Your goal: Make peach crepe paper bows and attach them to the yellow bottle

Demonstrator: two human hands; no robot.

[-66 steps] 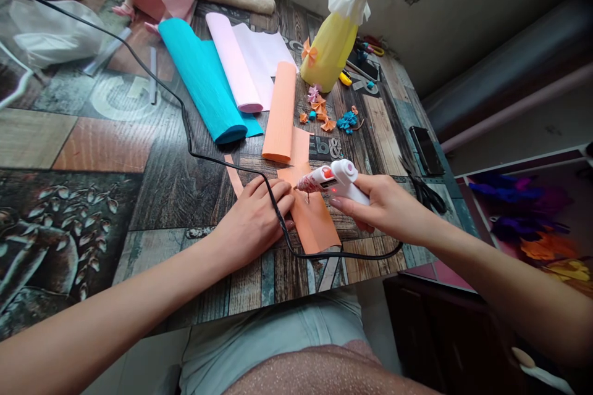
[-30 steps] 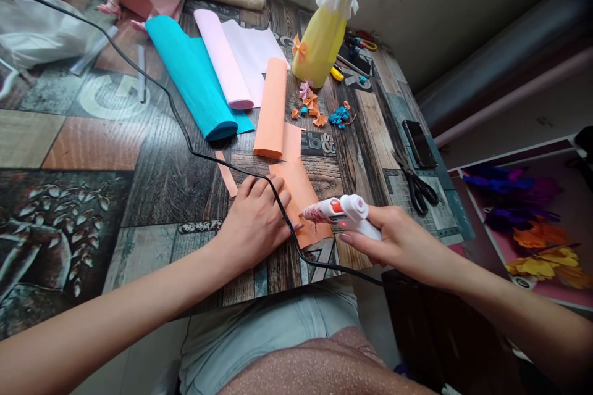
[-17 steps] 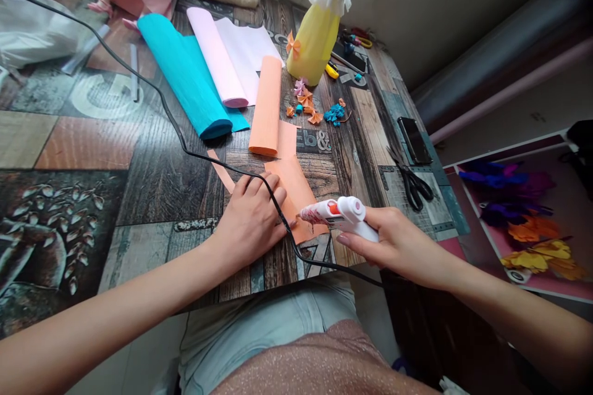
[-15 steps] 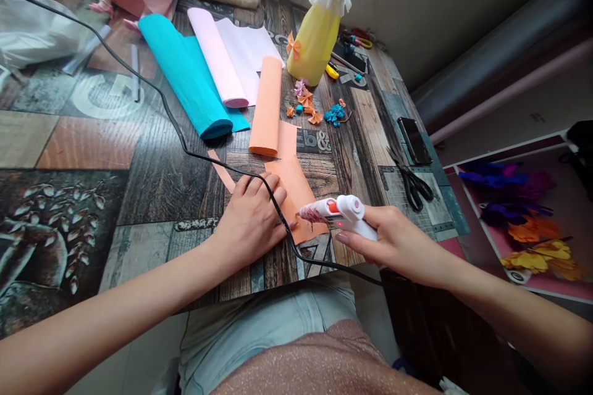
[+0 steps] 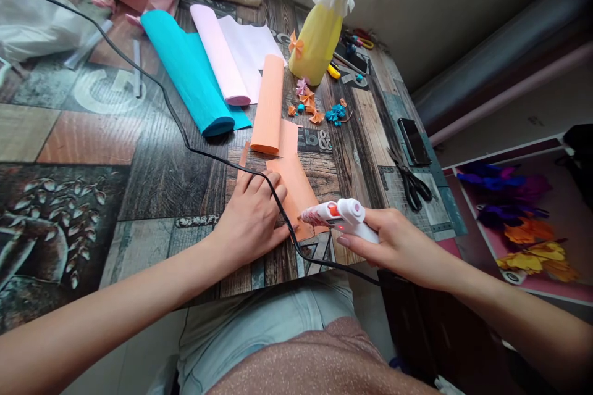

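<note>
My right hand point(image 5: 405, 247) is wrapped around the handle of a white hot glue gun point(image 5: 340, 213). A small red light glows on its side, and its nozzle points left, right over the lower end of a sheet of orange crepe paper point(image 5: 291, 188). On the left edge of that sheet rests my left hand point(image 5: 252, 213), fingers curled and closed. A narrow strip of orange paper point(image 5: 243, 157) sticks up beyond its fingertips; the strip's lower end is hidden by the hand. The glue gun's black cord point(image 5: 217, 159) crosses over my left fingers.
Beyond lie an orange roll point(image 5: 267, 105), a pink roll point(image 5: 217, 52) and a teal roll point(image 5: 185, 74) of crepe paper. Small paper flowers point(image 5: 308, 99) lie beside a yellow-wrapped bottle point(image 5: 317, 34). Scissors point(image 5: 412, 182) and a phone point(image 5: 414, 141) are at right.
The orange strip by my left hand has swung right and now points more upright. Both hands stay nearly in place, with the nozzle still over the orange sheet.
</note>
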